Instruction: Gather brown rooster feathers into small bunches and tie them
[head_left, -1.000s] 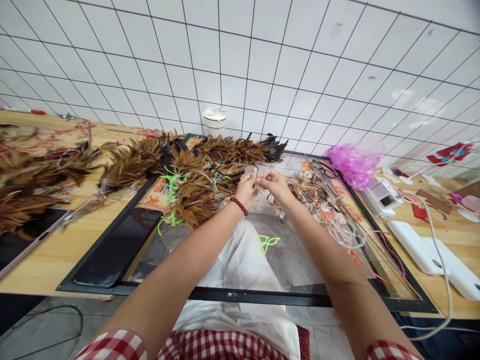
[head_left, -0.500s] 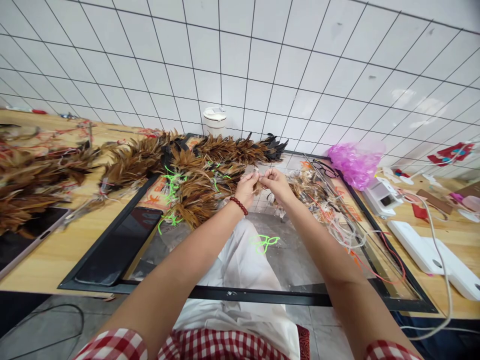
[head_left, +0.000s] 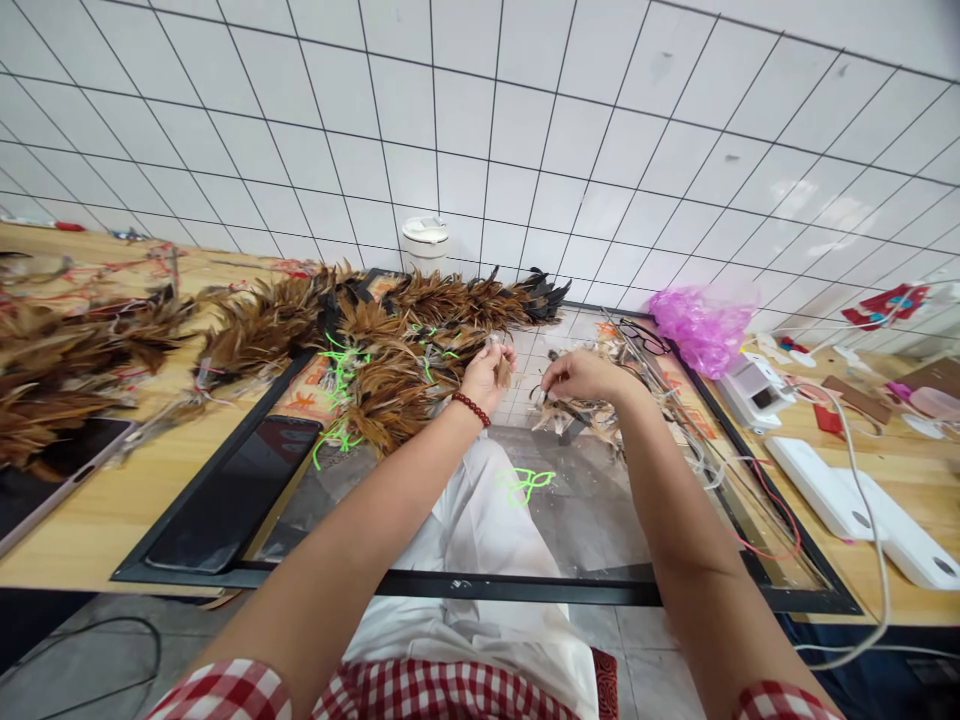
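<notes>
A small tuft of brown feathers, light, soft and easily crushed, sits pinched in the left hand above the glass-topped desk; best held by the quills. The right hand pinches loose feathers just beside it, near the feather bundles.

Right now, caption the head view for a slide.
Left hand pinches a small feather tuft; right hand reaches to loose feathers.
</notes>
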